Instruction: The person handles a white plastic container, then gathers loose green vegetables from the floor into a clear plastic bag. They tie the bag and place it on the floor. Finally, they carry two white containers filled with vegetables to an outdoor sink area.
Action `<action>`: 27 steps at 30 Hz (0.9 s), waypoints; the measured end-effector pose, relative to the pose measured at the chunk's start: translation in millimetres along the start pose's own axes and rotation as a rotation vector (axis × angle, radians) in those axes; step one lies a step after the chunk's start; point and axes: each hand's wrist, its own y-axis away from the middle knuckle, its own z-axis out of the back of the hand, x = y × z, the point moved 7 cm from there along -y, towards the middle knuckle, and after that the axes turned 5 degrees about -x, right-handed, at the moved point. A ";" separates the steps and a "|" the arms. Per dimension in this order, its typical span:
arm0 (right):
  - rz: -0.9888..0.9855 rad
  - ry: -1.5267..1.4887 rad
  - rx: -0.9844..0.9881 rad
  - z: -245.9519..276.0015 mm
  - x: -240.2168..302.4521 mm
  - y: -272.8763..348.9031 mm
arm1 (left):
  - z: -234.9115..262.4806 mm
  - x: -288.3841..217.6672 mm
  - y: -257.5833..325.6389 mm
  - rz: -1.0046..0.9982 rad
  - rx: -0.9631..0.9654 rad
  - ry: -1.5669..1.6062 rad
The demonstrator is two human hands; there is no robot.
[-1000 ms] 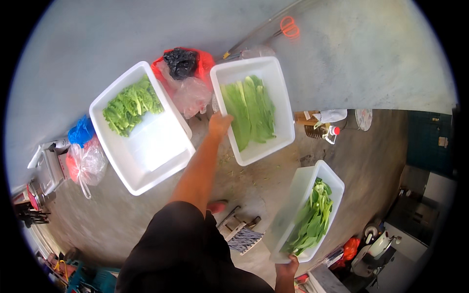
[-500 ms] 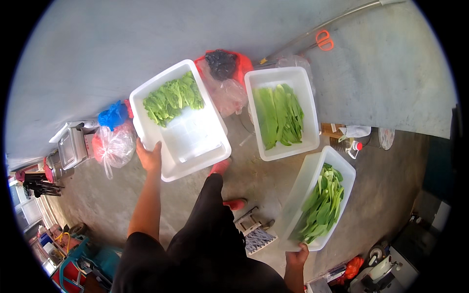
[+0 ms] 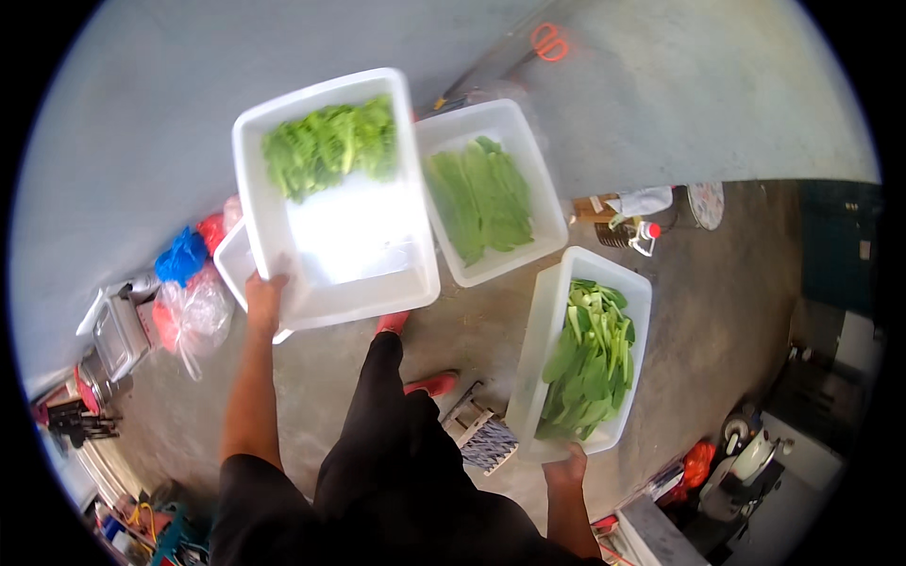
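Note:
My left hand [image 3: 265, 294] grips the near left rim of a white plastic tub [image 3: 363, 226], which is tilted and holds leafy lettuce [image 3: 332, 146] at its far end. Another white tub [image 3: 233, 261] shows partly beneath it. My right hand [image 3: 565, 464] is closed on the near end of a deep white tub [image 3: 530, 344] filled with bok choy [image 3: 590, 363]. Between them, farther off, stands a third white tub [image 3: 542, 184] with long flat green leaves [image 3: 481, 203]; the lettuce tub overlaps its left edge.
Blue [image 3: 180, 257] and clear plastic bags [image 3: 195, 316] lie at the left by the grey wall [image 3: 679, 104]. A small stool [image 3: 479, 429] stands by my feet. A red-capped bottle [image 3: 645, 236] is at the right, and a scooter [image 3: 746, 472] lower right. Orange-handled scissors [image 3: 549, 42] hang on the wall.
The lettuce tub has risen and shifted right over the middle tub's edge, uncovering the tub beneath. My left hand now clasps its rim. The whole view has turned, and surroundings slid left.

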 end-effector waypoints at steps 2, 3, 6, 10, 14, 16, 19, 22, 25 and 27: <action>-0.057 -0.064 -0.076 1.0 -2.0 -0.5 | -42.3 -28.5 -30.2 -0.085 0.107 -0.168; -0.062 -0.063 -0.091 1.5 -2.3 -2.4 | -64.7 -40.0 -47.1 -0.117 0.146 -0.284; -0.032 -0.067 -0.151 19.1 -1.8 -4.5 | -159.0 -82.0 -63.7 -0.158 0.394 -0.447; -0.026 -0.103 -0.201 18.4 -7.5 0.7 | -252.7 -96.4 -111.4 -0.368 0.568 -0.733; -0.013 -0.140 -0.164 20.6 -12.9 -0.3 | -326.5 -98.8 -131.7 -0.589 0.704 -0.990; 0.004 -0.119 -0.218 31.7 -15.0 -0.8 | -347.5 -99.2 -134.9 -0.639 0.696 -1.015; -0.002 -0.110 -0.282 50.1 -15.5 -2.0 | -358.5 -104.4 -127.4 -0.739 0.540 -1.112; -0.005 -0.064 -0.302 46.5 -15.3 -0.1 | -343.0 -132.2 -108.0 -0.759 0.464 -1.083; -0.008 -0.014 -0.329 43.9 -15.3 3.2 | -281.5 -142.9 -113.2 -0.770 0.216 -0.638; -0.034 0.022 -0.357 40.2 -15.3 3.5 | -190.0 -109.9 -142.6 -0.682 -0.094 -0.570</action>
